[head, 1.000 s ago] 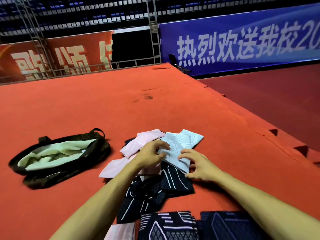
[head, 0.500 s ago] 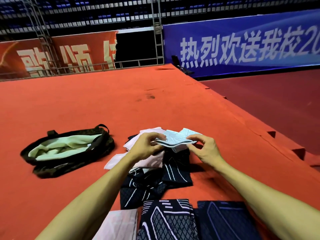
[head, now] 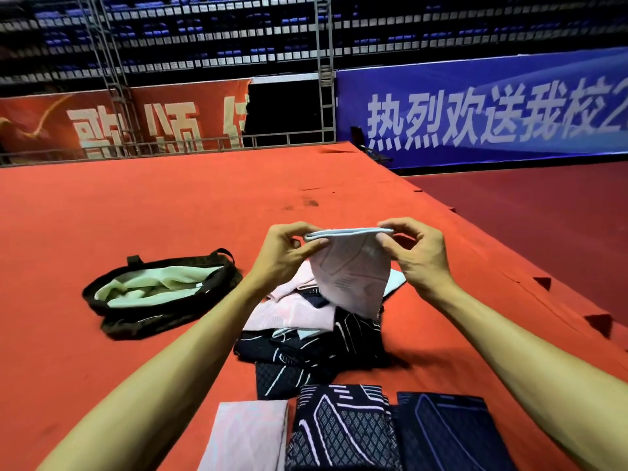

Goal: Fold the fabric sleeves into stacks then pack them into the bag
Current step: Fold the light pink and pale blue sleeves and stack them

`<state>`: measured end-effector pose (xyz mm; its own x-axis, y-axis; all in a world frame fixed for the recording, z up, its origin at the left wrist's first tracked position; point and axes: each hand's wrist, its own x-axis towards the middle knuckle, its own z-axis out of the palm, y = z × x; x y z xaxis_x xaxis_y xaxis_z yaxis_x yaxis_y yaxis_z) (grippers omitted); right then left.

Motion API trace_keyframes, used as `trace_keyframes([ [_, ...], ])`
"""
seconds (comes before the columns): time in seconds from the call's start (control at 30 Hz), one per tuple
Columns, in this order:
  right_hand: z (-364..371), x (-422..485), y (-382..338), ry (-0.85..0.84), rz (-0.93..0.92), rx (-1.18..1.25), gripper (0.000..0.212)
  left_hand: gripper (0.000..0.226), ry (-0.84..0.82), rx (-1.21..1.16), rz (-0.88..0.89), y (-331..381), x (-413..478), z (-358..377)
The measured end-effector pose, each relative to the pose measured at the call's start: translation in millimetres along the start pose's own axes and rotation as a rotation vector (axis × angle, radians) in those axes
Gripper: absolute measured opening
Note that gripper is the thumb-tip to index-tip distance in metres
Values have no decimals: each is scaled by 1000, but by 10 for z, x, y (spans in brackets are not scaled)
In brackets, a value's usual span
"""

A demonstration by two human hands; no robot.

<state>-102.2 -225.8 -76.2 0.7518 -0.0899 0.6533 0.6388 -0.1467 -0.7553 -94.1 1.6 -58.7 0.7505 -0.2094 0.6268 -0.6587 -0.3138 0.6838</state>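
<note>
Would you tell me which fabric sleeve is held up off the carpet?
The pale sleeve, pinched by left hand and right hand; the others lie on the carpet.

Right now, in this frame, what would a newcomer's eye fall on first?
The pale sleeve, pinched by its top edge between the left hand and right hand, hangs mid-frame above a loose pile of pink and dark sleeves. To the left an open dark bag with a pale green lining lies on the bright red carpet. Three folded stacks sit along the bottom edge.
</note>
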Motion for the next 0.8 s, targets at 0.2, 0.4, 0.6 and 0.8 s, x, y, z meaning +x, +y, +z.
trace_keyframes([
  [0.2,76,169,-295,-68,35,182,17,7,16,-288,-32,263,110,-217],
  [0.4,313,165,327,-137,172,28,18,5,-4,-284,-343,-423,89,-156],
  [0.6,519,157,1237,-158,260,-157,31,5,-6,-162,-479,-1160,-31,100],
  [0.8,679,134,1708,-141,341,-199,18,8,32,-84,-488,-1554,-45,280],
])
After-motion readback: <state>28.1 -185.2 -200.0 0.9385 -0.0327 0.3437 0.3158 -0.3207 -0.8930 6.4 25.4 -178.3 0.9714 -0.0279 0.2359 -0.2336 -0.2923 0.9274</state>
